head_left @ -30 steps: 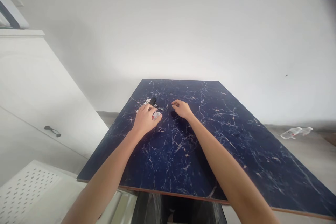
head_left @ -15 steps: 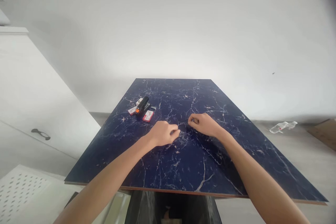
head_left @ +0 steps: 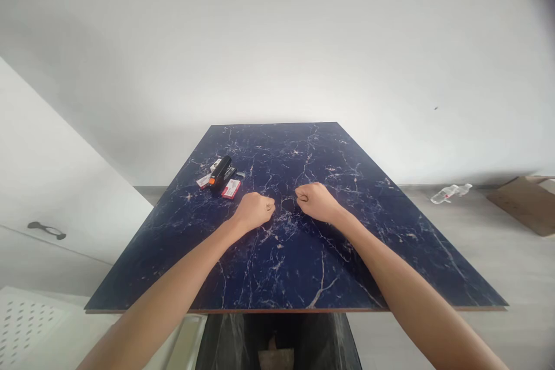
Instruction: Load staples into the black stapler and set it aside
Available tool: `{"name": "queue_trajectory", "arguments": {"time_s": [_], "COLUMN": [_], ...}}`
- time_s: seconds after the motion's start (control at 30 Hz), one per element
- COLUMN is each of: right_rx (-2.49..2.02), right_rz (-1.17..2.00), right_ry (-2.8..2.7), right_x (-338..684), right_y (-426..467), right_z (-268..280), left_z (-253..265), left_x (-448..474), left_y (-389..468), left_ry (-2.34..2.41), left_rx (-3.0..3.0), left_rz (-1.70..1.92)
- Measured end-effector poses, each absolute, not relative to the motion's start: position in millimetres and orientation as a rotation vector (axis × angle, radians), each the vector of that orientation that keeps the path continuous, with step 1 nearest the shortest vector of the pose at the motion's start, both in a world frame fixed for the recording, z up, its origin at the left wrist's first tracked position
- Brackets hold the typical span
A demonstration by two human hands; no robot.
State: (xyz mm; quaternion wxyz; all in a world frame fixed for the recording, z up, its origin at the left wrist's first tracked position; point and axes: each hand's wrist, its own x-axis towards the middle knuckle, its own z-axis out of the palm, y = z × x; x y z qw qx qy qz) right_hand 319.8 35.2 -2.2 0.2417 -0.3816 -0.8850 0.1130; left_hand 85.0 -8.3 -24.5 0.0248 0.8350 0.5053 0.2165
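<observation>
Left hand: fingers curled into a fist, turned toward the right hand; whether it has hold of anything, I cannot tell.
Right hand: likewise balled up, fingers facing the left; its inside is hidden, so any hold cannot be told.
Between the fists: a strip of dark blue, pale-veined worktop; the two are near each other but apart.
Red-and-white box: on the worktop up and left of the left hand, near it and apart from it.
Stapler: black, just past that box in the left part of the worktop, its orange end toward the near left.
Beside the stapler: a flat pale box on its left, a whitish box partly behind it, a small greyish piece on its right, too small to identify.
Right-hand floor: clear bottles lying down, then a brown carton.
Far left: a white cabinet with a dark handle.
Beyond the worktop: a pale wall.
</observation>
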Motion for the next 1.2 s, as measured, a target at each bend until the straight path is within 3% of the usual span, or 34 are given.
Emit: {"name": "queue_trajectory", "arguments": {"time_s": [0.4, 0.67, 1.2], "right_rx": [-0.869, -1.014, -1.190], "right_rz": [0.235, 0.168, 0.490], "right_ry": [-2.603, -2.566, -2.694], "right_x": [321.7, 317.8, 330.8], "right_y": [30.4, 35.2, 33.0], "right_z": [-37.7, -23.7, -19.8], "left_z": [-22.9, -15.6, -26.4], "left_x": [83.2, 88.1, 83.1], "left_y": [0.9, -9.8, -6.8], "left_ry": [1.493, 1.457, 1.345], "left_rx": [2.579, 2.571, 2.593], "left_rz": [0.666, 0.681, 0.337]}}
